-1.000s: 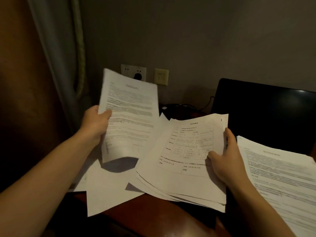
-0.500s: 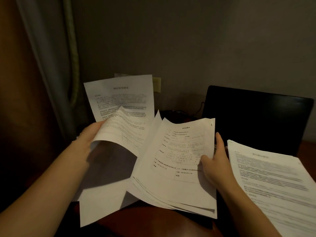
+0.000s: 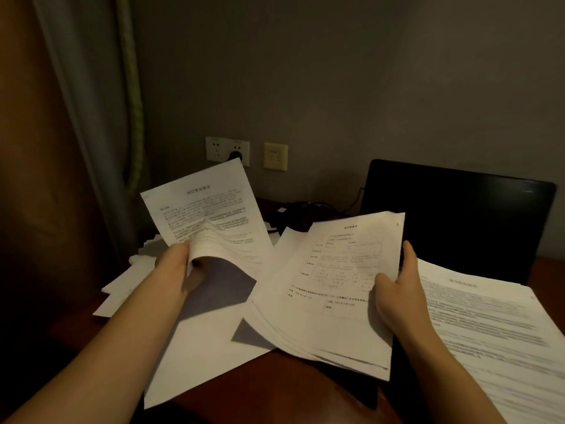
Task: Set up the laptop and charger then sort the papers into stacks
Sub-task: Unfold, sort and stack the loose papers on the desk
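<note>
My left hand (image 3: 179, 264) grips a printed sheet (image 3: 211, 215) by its lower edge; the sheet bends upward over loose white papers (image 3: 195, 341) on the desk. My right hand (image 3: 397, 289) holds the right edge of a thick stack of printed pages (image 3: 333, 286), raised at an angle in the middle. Another stack of text pages (image 3: 495, 332) lies at the right, over the laptop's base. The black laptop (image 3: 458, 215) stands open behind with a dark screen. A dark charger and cable (image 3: 293, 212) lie by the wall, with a plug in the wall socket (image 3: 227, 149).
The desk is reddish-brown wood (image 3: 275, 387), its front edge near me. A grey curtain (image 3: 91, 117) hangs at the left. A yellowish wall plate (image 3: 275, 156) sits beside the socket. More scattered sheets (image 3: 122, 286) spread at the far left.
The sheet in my left hand has swung from upright to a lower, tilted, curled position, uncovering the wall socket. My right hand keeps its hold on the middle stack.
</note>
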Action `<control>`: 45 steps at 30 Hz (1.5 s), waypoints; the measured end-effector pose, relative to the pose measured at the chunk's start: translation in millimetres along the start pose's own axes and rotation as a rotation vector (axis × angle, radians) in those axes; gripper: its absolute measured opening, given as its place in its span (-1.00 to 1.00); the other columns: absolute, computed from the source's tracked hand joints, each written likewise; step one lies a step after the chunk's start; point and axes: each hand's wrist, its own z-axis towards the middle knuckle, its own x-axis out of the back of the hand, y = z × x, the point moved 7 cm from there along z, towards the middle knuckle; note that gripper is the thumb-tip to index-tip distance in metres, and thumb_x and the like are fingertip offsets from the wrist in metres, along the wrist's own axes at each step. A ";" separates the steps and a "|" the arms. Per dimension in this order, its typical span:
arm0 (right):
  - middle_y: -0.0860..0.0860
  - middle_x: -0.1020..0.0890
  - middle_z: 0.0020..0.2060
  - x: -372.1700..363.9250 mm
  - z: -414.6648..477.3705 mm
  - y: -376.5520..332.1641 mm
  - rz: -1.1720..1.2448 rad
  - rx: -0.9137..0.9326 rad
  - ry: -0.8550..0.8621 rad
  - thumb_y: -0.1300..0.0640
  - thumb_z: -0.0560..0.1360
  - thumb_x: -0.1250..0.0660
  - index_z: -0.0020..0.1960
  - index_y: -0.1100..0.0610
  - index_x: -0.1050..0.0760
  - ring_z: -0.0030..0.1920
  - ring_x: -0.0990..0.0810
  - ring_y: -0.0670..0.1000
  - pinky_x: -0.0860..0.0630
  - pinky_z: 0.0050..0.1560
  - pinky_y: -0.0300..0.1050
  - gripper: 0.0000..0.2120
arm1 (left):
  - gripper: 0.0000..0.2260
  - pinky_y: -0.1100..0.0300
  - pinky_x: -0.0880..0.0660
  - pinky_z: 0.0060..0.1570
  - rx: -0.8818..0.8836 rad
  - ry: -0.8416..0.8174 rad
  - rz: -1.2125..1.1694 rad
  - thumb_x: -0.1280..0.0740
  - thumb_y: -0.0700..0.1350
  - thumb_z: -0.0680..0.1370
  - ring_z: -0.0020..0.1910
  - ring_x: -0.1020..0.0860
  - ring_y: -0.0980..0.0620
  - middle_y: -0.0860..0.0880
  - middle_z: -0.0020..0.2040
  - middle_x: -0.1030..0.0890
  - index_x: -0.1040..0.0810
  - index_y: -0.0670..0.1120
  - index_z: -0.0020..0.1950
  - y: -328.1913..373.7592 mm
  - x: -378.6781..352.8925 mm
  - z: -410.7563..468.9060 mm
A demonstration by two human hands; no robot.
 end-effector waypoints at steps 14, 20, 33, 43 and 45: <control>-0.07 -0.56 0.25 -3.8 1.7 -0.1 0.115 -0.036 -0.023 0.36 0.60 -0.13 0.56 -0.14 -0.13 0.19 -0.58 0.00 -0.58 0.13 0.02 -0.35 | -0.74 0.50 -0.49 -0.31 0.064 0.178 -0.205 -0.21 -0.23 0.66 -0.10 -0.60 0.20 -0.02 0.11 -0.59 -0.47 -0.09 0.34 7.6 9.4 -26.8; -0.05 -0.62 0.13 -20.2 5.5 11.3 0.350 -0.215 -0.184 0.48 0.57 -0.07 0.46 -0.04 -0.30 0.08 -0.63 -0.02 -0.64 -0.16 -0.22 -0.39 | -0.98 0.01 -0.61 -0.09 -0.030 -0.089 0.303 -0.39 -0.15 0.59 -0.10 -0.64 -0.10 -0.11 -0.08 -0.66 -0.59 -0.06 0.01 -2.4 -27.7 -67.7; -0.12 -0.72 -0.06 -11.5 7.3 3.4 0.292 -0.158 -0.283 0.29 0.58 -0.16 0.29 -0.09 -0.53 -0.14 -0.72 -0.07 -0.57 -0.34 -0.24 -0.59 | -0.79 0.05 -0.61 -0.08 -0.253 -0.374 0.872 -0.29 0.03 0.65 0.01 -0.67 0.06 0.08 0.10 -0.66 -0.48 0.13 0.28 -17.9 -60.7 -73.4; 0.05 -0.74 -0.02 -26.9 -4.8 4.3 0.412 -0.242 -0.383 0.11 0.59 -0.37 0.25 0.03 -0.54 -0.10 -0.75 0.09 -0.69 -0.13 0.07 -0.76 | -0.21 -0.03 -0.67 -0.17 -0.096 -0.350 0.657 -0.50 -0.35 0.44 -0.02 -0.69 -0.10 -0.08 0.11 -0.65 -0.26 0.14 0.52 -35.6 -57.7 -80.1; 0.07 -0.72 0.02 -24.4 -3.5 2.7 0.400 -0.208 -0.347 0.33 0.55 -0.35 0.22 0.02 -0.51 -0.10 -0.75 0.07 -0.68 -0.18 -0.02 -0.68 | -0.16 -0.05 -0.67 -0.18 -0.062 -0.340 0.611 -0.50 -0.32 0.45 -0.04 -0.70 -0.13 -0.07 0.06 -0.66 -0.18 0.16 0.57 -33.8 -57.0 -79.9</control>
